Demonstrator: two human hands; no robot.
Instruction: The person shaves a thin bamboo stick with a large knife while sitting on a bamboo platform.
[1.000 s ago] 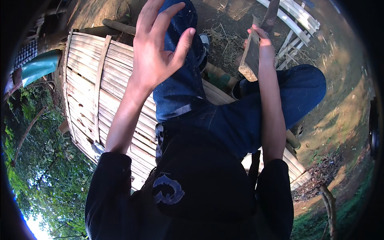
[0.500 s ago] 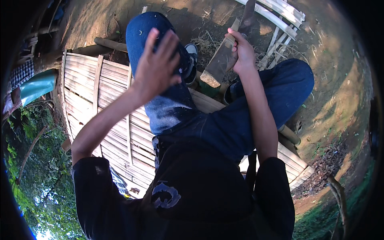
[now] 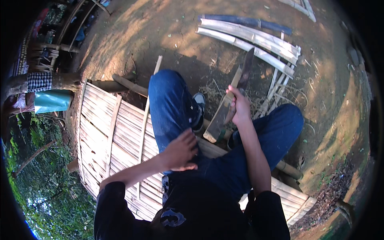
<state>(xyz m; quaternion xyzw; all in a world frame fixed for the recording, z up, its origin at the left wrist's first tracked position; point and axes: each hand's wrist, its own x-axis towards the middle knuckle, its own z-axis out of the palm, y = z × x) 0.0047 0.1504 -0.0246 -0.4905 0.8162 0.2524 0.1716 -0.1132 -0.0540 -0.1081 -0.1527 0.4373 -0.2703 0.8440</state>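
My right hand (image 3: 240, 105) is closed round a machete with a long dark blade (image 3: 247, 66), which points away from me. Alongside it, in the same grasp, lies a flat wooden piece (image 3: 218, 122) shaped like a sheath, its pale end towards me. Both slant over the gap between my knees. My left hand (image 3: 182, 152) is over my left thigh near my lap, nothing in it, its slightly blurred fingers loosely curved and apart. Whether it touches the jeans (image 3: 170, 104) I cannot tell.
I sit on a bamboo slat platform (image 3: 96, 136), which spreads to my left. Split bamboo lengths (image 3: 248, 38) and thin strips (image 3: 276, 90) lie on the dirt ground ahead. Shavings are scattered near my shoe (image 3: 199, 100). A green sheet (image 3: 53, 101) hangs at far left.
My left hand has come down from above my left knee towards my lap. My right hand still grips the machete and wooden piece. The view has tilted up, showing more ground ahead.
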